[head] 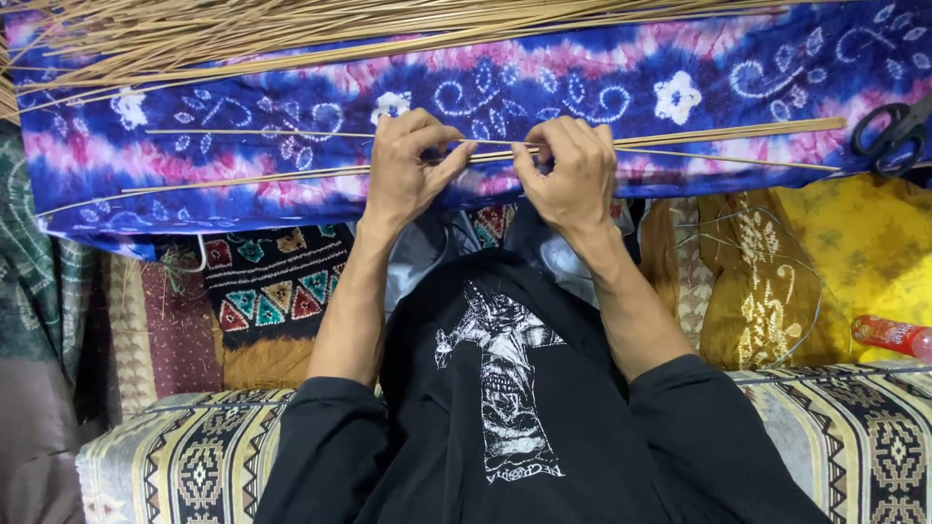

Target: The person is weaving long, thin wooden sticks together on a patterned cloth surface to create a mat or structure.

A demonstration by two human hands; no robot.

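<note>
Pinching a thin tan stick (495, 152) between thumb and fingertips, both hands work close together over the lap. Left hand (408, 170) is closed on the stick near its middle; right hand (575, 175) is closed on it just beside, knuckles curled, a small gap between the two grips. I judge the paired grip keeps the slender length from bending or rolling.

The stick runs level across a blue, purple and pink tie-dye cloth (243, 107), with a few more loose sticks (728, 131) lying parallel just above it. The cloth looks spread as a work surface, keeping the sticks together and easy to see.

Along the top edge, a large bundle of sticks (194, 34) fans out, within reach as stock.

Black-handled scissors (891, 136) rest at the far right of the cloth. Lower right: yellow patterned fabric (854, 252) and a red-labelled bottle (888, 335) on its side. Patterned cushion (184, 456) under the forearms.
</note>
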